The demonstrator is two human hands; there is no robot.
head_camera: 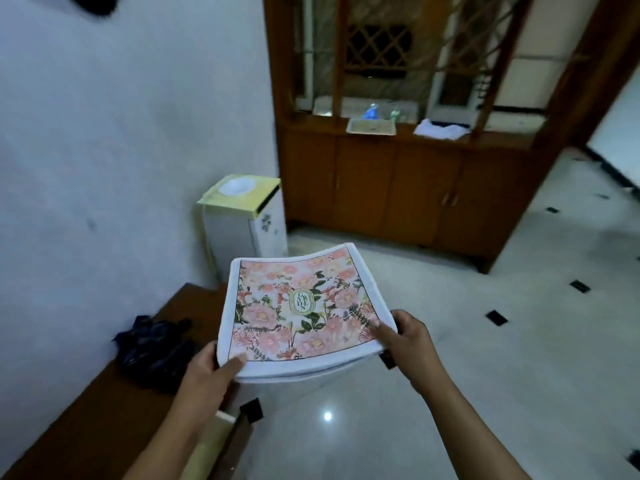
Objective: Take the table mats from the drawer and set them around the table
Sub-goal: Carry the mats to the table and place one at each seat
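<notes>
I hold a stack of table mats (298,306) in front of me, above the floor. The top mat has a white border and a pink floral print with a small oval label in its middle. My left hand (211,372) grips the stack's near left corner, thumb on top. My right hand (401,336) grips its near right edge, fingers on the print. The mats sag slightly between my hands. A partly open drawer edge (221,431) shows below my left forearm. No dining table is in view.
A low brown wooden surface (104,410) runs along the white wall at left, with a dark crumpled cloth (152,348) on it. A small white and yellow box-like unit (242,216) stands in the corner. A tall wooden cabinet (398,188) fills the back. Glossy tiled floor (485,358) stretches right.
</notes>
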